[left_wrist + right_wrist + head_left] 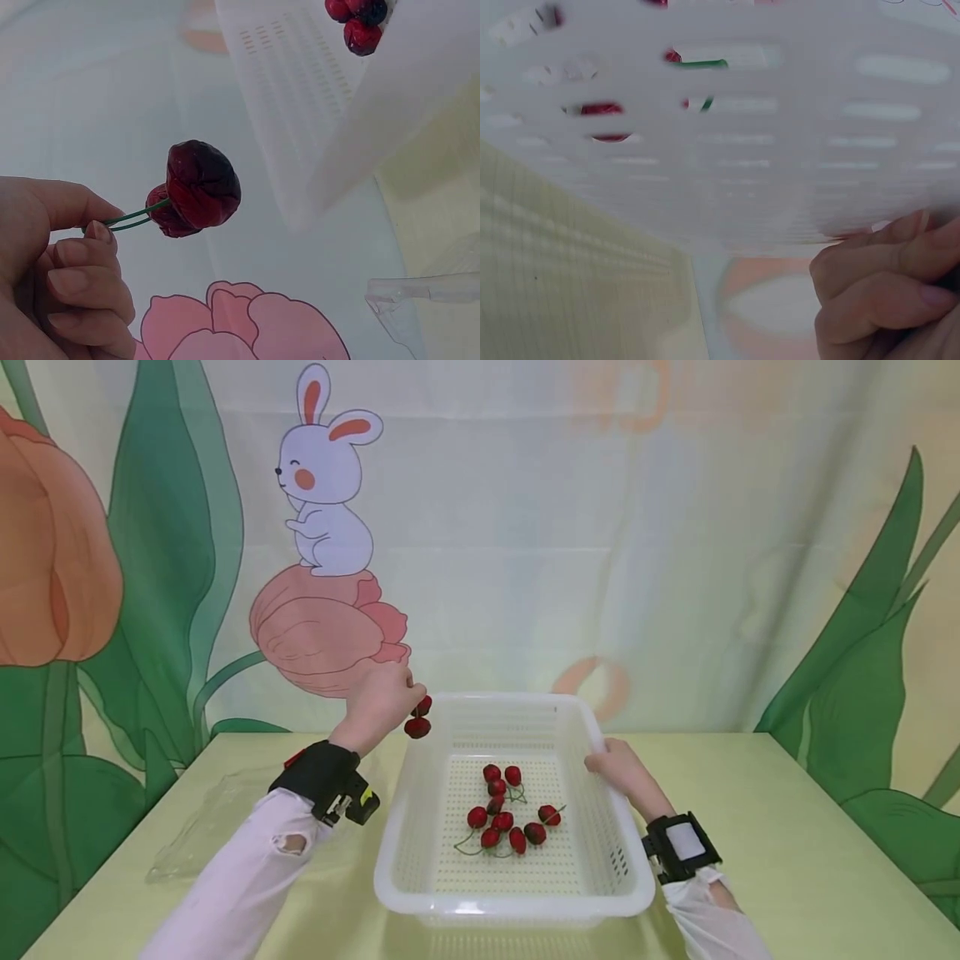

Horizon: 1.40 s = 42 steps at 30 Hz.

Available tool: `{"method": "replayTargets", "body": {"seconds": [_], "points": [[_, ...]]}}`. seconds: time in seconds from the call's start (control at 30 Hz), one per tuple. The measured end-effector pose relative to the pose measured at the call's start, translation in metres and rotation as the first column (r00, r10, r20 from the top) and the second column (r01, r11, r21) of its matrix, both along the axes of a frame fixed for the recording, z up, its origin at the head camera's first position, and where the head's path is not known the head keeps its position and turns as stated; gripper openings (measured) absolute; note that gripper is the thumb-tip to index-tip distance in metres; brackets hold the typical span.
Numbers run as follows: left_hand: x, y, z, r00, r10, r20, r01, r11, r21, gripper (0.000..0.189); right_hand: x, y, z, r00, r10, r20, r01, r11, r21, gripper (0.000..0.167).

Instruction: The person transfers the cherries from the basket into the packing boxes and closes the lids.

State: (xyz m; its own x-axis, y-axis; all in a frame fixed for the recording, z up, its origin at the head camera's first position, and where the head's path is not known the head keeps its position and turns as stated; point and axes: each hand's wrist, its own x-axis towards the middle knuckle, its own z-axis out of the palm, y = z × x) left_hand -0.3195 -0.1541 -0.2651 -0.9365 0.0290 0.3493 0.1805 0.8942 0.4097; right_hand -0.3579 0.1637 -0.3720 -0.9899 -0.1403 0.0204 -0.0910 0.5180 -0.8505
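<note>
Two dark red cherries [201, 184] hang by green stems that my left hand [381, 703] pinches between thumb and forefinger, beyond the left rim of a white slotted plastic basket [517, 906]. In the head view those cherries [417, 727] show just below the fingers. My right hand [628, 774] grips the basket's right rim; in the right wrist view its curled fingers [877, 289] lie against the outer wall. Several cherries [503, 821], some with green stems, lie on the basket's floor around its middle.
A clear plastic container [213, 822] lies on the pale yellow table [765, 843], left of the basket and partly behind my left arm. A printed curtain [510, 543] with a rabbit and tulips hangs at the table's back edge.
</note>
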Motion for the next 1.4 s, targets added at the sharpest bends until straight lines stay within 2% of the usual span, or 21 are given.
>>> {"method": "replayTargets", "body": {"seconds": [0.23,0.37,0.5,0.67,0.83,1.1,1.23,1.4], "points": [[0.001,-0.008,-0.001,1.000,0.011,-0.014,-0.011,1.000,0.007,0.030,0.002,0.000,0.002,1.000,-0.009,-0.005,0.009,1.000,0.016,0.037],[0.002,-0.016,-0.003,1.000,-0.008,-0.028,0.009,1.000,0.025,0.024,0.001,-0.001,0.001,1.000,-0.014,-0.011,0.015,1.000,0.018,0.038],[0.003,-0.027,-0.006,0.999,-0.028,-0.031,0.030,0.998,0.051,0.028,0.001,-0.002,0.000,1.000,-0.014,-0.015,0.014,1.000,0.024,0.037],[0.006,-0.040,-0.008,1.000,0.000,-0.014,0.001,0.998,0.070,0.030,0.003,-0.003,0.001,1.000,0.006,-0.015,-0.006,1.000,0.018,0.038],[0.009,-0.052,-0.011,1.000,0.028,0.007,-0.028,0.998,0.052,0.028,0.002,-0.002,0.000,1.000,0.012,0.002,-0.012,1.000,0.003,0.038],[0.015,-0.069,-0.013,0.998,0.045,-0.032,-0.043,0.998,0.037,0.025,0.001,-0.001,0.001,1.000,0.021,-0.009,-0.021,1.000,0.008,0.036],[0.018,-0.079,-0.015,0.997,0.078,0.023,-0.078,0.997,0.008,0.025,0.002,-0.002,0.002,1.000,0.023,-0.007,-0.023,1.000,0.000,0.036],[0.019,-0.092,-0.025,0.982,0.133,0.132,-0.131,0.991,-0.020,0.027,0.001,-0.001,0.001,1.000,0.031,-0.007,-0.031,1.000,0.001,0.036]]}}
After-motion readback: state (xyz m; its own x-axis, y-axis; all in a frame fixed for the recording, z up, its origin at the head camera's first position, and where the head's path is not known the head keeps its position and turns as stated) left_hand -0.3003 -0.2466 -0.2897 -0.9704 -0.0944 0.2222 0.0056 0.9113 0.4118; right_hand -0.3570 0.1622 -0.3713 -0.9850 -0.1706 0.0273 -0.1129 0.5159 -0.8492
